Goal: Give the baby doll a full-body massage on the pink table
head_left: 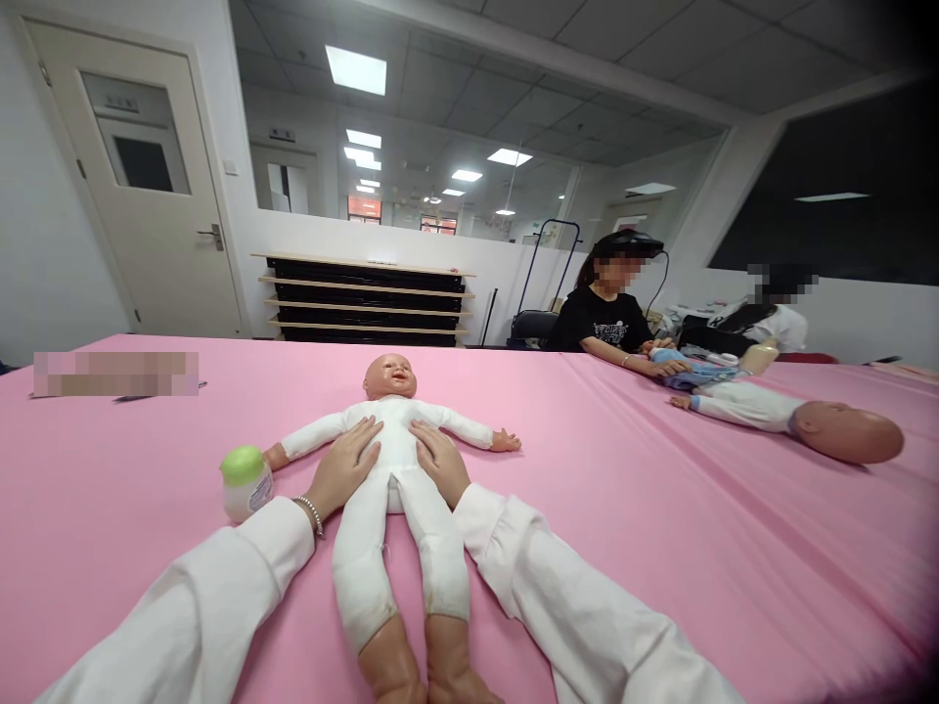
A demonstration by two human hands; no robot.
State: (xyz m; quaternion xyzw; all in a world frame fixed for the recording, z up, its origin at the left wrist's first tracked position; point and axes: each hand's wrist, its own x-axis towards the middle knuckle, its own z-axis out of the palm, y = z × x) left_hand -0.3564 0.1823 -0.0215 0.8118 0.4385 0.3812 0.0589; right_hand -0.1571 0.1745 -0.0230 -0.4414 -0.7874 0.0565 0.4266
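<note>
A baby doll (pixel 397 494) with a white cloth body lies on its back on the pink sheet, head away from me, arms spread wide. My left hand (pixel 343 465) rests with its fingers stretched out on the left side of the doll's belly. On the opposite side my right hand (pixel 440 460) lies flat in the same way, fingers extended toward the chest. Beside the doll's hand, left of my wrist, stands a white bottle (pixel 247 485) with a green lid.
The pink sheet (pixel 616 489) covers a wide table. At the right a person (pixel 612 308) in a black shirt handles blue cloth by a second doll (pixel 807 418). Another person (pixel 770 318) sits behind. Stacked boards (pixel 367 298) stand by the wall.
</note>
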